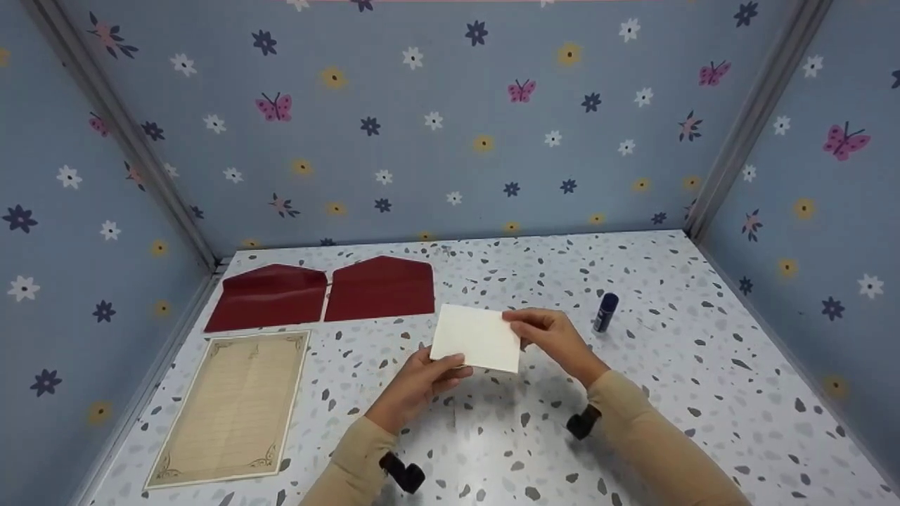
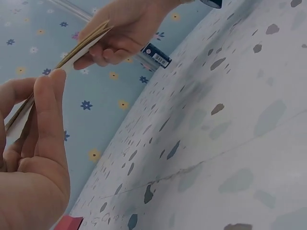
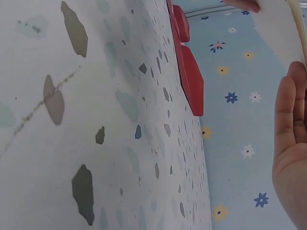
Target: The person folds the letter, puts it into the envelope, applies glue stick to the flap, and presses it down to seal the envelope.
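Observation:
A folded sheet of cream paper (image 1: 474,339) is held up over the middle of the table by both hands. My left hand (image 1: 415,385) pinches its near left corner, thumb on top and fingers beneath. At the far right corner, my right hand (image 1: 559,342) pinches the edge between thumb and fingers. Seen edge-on in the left wrist view, the folded paper (image 2: 72,55) shows several thin layers with a white underside. The right wrist view catches the pale face of the paper (image 3: 278,28) above the fingers of my right hand (image 3: 292,143).
Two dark red envelopes, the left (image 1: 271,301) and the right (image 1: 381,289), lie flaps up at the back left. A bordered, lined beige letter sheet (image 1: 232,407) lies flat in front of them. A dark blue glue stick (image 1: 605,313) is on the speckled table (image 1: 703,393) at right.

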Available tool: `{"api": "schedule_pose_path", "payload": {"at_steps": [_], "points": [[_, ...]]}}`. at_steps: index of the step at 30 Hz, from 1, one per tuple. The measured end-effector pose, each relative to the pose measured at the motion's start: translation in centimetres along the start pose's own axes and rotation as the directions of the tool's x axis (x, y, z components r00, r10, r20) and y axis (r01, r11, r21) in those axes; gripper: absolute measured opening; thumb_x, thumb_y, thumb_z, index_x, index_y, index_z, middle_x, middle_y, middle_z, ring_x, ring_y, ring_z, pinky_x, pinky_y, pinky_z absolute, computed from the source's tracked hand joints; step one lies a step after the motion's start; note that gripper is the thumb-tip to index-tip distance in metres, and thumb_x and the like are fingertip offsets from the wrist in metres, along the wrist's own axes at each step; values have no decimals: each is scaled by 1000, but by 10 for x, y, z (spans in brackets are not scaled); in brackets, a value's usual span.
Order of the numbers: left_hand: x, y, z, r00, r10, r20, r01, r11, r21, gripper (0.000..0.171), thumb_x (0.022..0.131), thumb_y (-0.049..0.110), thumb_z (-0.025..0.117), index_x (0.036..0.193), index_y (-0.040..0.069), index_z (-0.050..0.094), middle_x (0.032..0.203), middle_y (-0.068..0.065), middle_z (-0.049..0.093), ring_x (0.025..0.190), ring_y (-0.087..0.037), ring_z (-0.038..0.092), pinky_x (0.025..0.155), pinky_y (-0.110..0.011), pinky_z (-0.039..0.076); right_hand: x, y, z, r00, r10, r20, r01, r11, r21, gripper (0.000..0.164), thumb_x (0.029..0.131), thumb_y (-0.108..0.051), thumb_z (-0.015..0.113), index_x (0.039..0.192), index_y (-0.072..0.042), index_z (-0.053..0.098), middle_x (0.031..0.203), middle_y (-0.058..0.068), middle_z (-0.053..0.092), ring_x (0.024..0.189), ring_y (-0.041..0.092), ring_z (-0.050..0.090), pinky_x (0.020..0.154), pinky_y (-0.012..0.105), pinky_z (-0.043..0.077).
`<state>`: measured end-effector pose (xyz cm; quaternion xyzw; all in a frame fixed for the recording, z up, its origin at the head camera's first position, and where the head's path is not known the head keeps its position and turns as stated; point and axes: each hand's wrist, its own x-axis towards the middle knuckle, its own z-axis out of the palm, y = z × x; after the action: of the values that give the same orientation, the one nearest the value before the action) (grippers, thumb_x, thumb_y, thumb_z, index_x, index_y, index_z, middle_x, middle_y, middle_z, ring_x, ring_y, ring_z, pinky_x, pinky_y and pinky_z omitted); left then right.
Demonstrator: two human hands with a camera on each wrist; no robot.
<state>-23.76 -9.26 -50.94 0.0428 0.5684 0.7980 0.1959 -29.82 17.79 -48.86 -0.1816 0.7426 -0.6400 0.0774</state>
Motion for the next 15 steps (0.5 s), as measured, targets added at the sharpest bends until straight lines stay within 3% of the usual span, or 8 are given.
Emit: {"api": "schedule_pose_path", "payload": {"at_steps": [9, 15], "points": [[2, -4, 13, 1000, -13, 13, 14, 999, -30, 41, 95, 14, 71, 130, -1, 57, 108, -15, 72, 98, -18, 71, 79, -21, 55, 1, 3, 2, 999, -50, 13, 49, 998, 25, 35, 98, -24, 68, 125, -2, 69, 116, 13, 70, 87, 25, 68, 78, 36, 57], [3, -4, 13, 999, 20, -25, -20, 1000, -14, 39, 96, 15, 69, 127, -3, 56, 106, -14, 71, 96, -17, 71, 80, -22, 55, 1, 2, 0, 1000, 6, 14, -6, 1000, -1, 48, 95, -28, 71, 137, -8, 61, 100, 14, 66, 84, 27, 68, 77, 38, 57]]}}
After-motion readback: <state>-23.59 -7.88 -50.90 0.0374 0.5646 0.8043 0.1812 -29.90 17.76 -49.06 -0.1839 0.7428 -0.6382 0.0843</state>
